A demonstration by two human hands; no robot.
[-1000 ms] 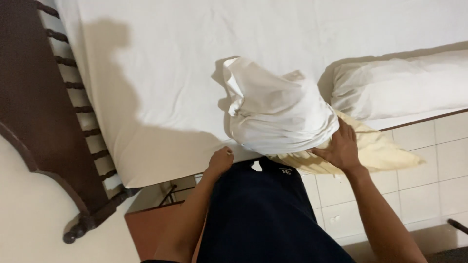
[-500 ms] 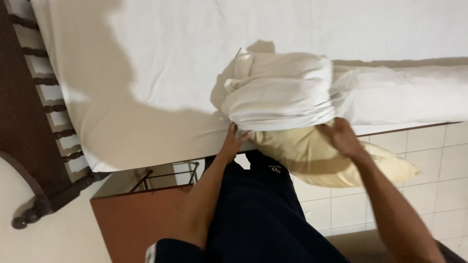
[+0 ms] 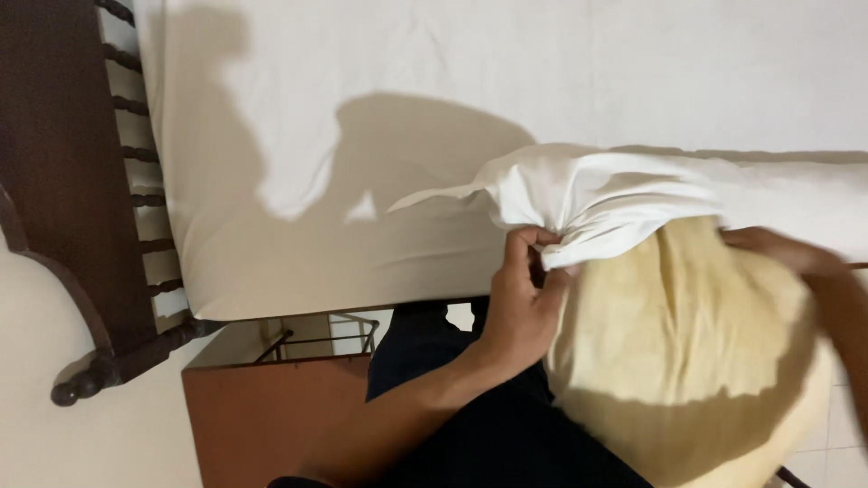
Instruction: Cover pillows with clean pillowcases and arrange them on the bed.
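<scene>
A cream-yellow pillow (image 3: 687, 352) hangs in front of me, half inside a white pillowcase (image 3: 615, 199) that lies bunched on the edge of the bed. My left hand (image 3: 524, 289) pinches the open hem of the pillowcase at the pillow's left side. My right hand (image 3: 778, 248) grips the same hem on the pillow's right side, partly blurred. My dark trousers (image 3: 470, 434) show below my arms.
The bed has a white sheet (image 3: 452, 108) and a dark wooden headboard (image 3: 63, 181) with turned spindles at the left. A brown wooden nightstand (image 3: 262, 416) stands below the bed's corner. Pale floor tiles show at the far right.
The pillow has been lifted off the bed edge toward me. Both hands now hold the pillowcase hem, and the case has slid farther up over the pillow.
</scene>
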